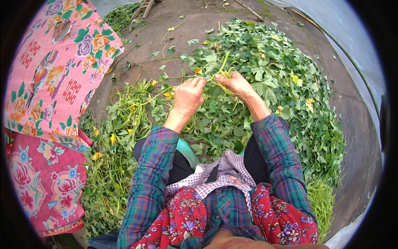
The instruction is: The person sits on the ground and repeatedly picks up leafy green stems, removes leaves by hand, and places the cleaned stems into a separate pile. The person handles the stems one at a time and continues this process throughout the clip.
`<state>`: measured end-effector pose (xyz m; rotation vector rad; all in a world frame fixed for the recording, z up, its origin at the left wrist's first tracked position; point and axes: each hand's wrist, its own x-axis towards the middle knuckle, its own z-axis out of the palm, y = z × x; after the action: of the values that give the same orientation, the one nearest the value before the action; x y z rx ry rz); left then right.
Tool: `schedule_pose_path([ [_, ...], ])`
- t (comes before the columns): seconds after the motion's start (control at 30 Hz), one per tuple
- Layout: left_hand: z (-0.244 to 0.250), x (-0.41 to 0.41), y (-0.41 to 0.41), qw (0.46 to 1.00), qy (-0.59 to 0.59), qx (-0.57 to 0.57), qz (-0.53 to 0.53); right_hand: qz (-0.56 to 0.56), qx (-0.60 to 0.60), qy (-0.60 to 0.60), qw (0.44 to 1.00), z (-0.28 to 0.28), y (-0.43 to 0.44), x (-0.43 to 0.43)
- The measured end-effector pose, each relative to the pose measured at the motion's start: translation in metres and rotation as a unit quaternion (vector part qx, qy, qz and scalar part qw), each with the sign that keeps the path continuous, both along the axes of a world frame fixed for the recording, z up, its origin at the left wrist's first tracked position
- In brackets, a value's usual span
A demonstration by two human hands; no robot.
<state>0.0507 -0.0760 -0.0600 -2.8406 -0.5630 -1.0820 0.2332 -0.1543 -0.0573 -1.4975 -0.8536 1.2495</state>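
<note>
Above the big pile of green leafy vines [264, 68] both my hands are raised close together. My left hand [189, 95] is closed, its thumb and forefinger pinching a thin vine stem that runs off towards the left. Several light green leaf stalks [224, 62] are held in my right hand [234, 84], between the thumb and curled fingers, and their ends stick out above and below. Just left of my left hand, long vine stems [133, 105] lie tangled over the leaves. Some yellow leaves [168, 95] show among them.
A pink flowered cloth [59, 77] and a darker rose one [46, 177] cover something at the left. More vines [102, 186] lie beside my left arm, and a heap of green stalks [320, 202] at lower right. Wooden legs [144, 9] stand at the top; clear plastic sheeting [348, 40] edges the right.
</note>
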Motion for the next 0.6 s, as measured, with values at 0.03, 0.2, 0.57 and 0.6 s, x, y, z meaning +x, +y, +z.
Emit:
schedule_pose_path([
  [0.03,0.000,-0.001,-0.001,1.000,0.011,0.017,0.001,0.016,0.007,-0.003,1.000,0.000,-0.001,0.000],
  [0.2,-0.007,-0.002,0.002,0.999,0.023,0.044,-0.013,-0.023,0.077,-0.272,0.959,-0.013,0.001,-0.006],
  [0.57,-0.001,0.003,-0.002,0.983,-0.093,-0.153,0.035,-0.202,0.003,-0.155,0.967,-0.025,0.017,0.051],
  [0.6,-0.001,0.000,-0.001,0.985,-0.083,-0.145,0.049,-0.192,0.067,-0.109,0.973,-0.015,0.012,0.039],
])
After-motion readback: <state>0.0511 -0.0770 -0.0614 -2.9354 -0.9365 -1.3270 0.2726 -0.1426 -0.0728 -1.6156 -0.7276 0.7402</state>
